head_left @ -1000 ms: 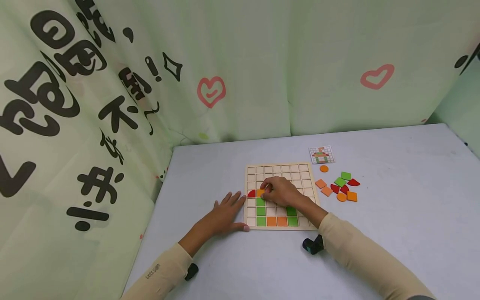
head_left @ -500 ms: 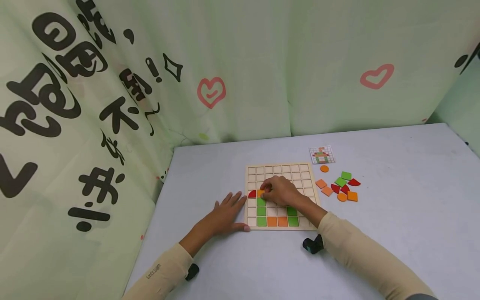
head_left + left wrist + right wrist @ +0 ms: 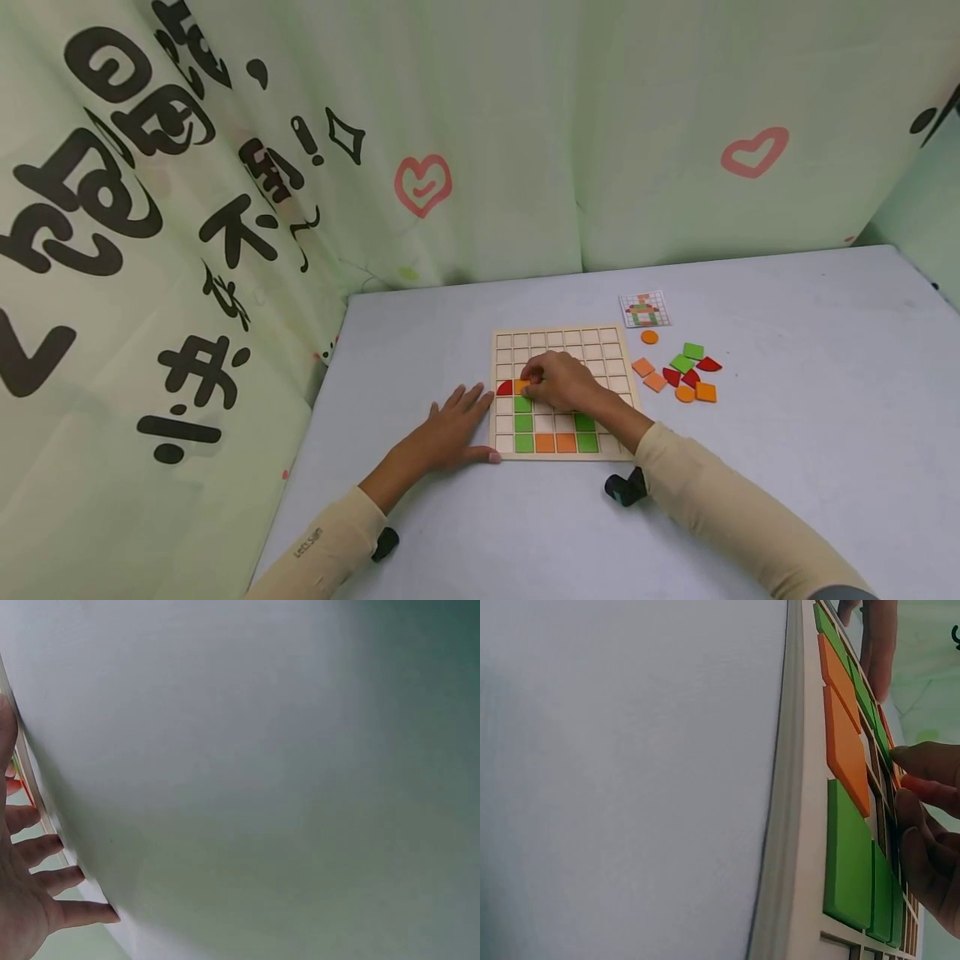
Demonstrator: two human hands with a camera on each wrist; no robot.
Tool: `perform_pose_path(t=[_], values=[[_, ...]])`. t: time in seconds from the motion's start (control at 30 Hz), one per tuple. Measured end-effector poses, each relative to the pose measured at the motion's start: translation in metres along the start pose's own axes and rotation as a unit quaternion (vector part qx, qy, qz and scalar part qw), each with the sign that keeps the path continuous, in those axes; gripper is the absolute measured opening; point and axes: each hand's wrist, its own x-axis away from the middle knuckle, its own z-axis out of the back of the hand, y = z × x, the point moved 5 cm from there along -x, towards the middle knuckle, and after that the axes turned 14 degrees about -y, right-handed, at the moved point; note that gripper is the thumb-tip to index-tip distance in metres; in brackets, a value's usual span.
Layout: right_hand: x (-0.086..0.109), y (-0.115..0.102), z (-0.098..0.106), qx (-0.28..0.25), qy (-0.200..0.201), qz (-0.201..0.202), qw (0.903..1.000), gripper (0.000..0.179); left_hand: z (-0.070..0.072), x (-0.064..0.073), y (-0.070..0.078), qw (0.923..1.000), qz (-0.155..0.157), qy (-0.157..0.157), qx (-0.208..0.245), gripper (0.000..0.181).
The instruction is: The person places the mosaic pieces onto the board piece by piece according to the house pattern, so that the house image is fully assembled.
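Observation:
A wooden grid board (image 3: pixel 562 457) lies on the table, several coloured tiles set in its cells. My left hand (image 3: pixel 447 435) is spread flat at the board's left edge, fingertips and thumb against the frame. Over the middle of the grid, my right hand (image 3: pixel 564 385) has its thumb and curled fingers at an orange square tile (image 3: pixel 521 387), pinching its right side as it sits in a cell. A red quarter-round tile (image 3: pixel 505 387) lies left of it. Green tiles (image 3: pixel 522 422) run down below, and two lighter orange tiles (image 3: pixel 845 742) fill the bottom row between green ones.
A printed pattern card (image 3: pixel 644 309) lies beyond the board's upper right corner. Loose tiles, among them an orange round (image 3: pixel 648 337), green squares (image 3: pixel 682 363) and red quarter-rounds (image 3: pixel 708 364), are scattered right of the board. A curtain (image 3: pixel 502 125) hangs behind the table.

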Motion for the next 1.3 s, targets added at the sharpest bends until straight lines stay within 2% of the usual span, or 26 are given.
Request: perform_pose_path(t=[0.23, 0.47, 0.53, 0.7, 0.93, 1.1, 1.3], values=[[0.006, -0.001, 0.003, -0.008, -0.005, 0.018, 0.9998, 0.026, 0.000, 0.001, 0.001, 1.0000, 0.002, -0.004, 0.002, 0.101], [0.026, 0.013, 0.017, -0.046, -0.033, 0.091, 0.9943, 0.028, 0.000, 0.001, 0.002, 1.0000, 0.006, -0.004, 0.007, 0.101], [0.034, 0.021, 0.024, -0.062, -0.037, 0.097, 0.9926, 0.028, 0.000, 0.001, 0.003, 1.0000, 0.006, -0.002, 0.006, 0.101], [0.060, 0.046, 0.041, -0.064, -0.029, 0.083, 0.9941, 0.027, 0.002, 0.002, 0.004, 1.0000, 0.006, 0.003, 0.001, 0.100], [0.104, 0.073, 0.054, -0.009, -0.036, 0.062, 0.9974, 0.025, 0.001, 0.002, 0.005, 1.0000, 0.007, -0.003, 0.000, 0.101], [0.128, 0.084, 0.056, 0.023, -0.060, 0.056, 0.9964, 0.028, 0.002, 0.002, 0.004, 0.9999, 0.009, -0.005, -0.003, 0.101], [0.145, 0.096, 0.048, 0.037, -0.066, 0.028, 0.9967, 0.040, 0.001, 0.001, 0.002, 0.9999, 0.006, -0.010, -0.007, 0.100]])
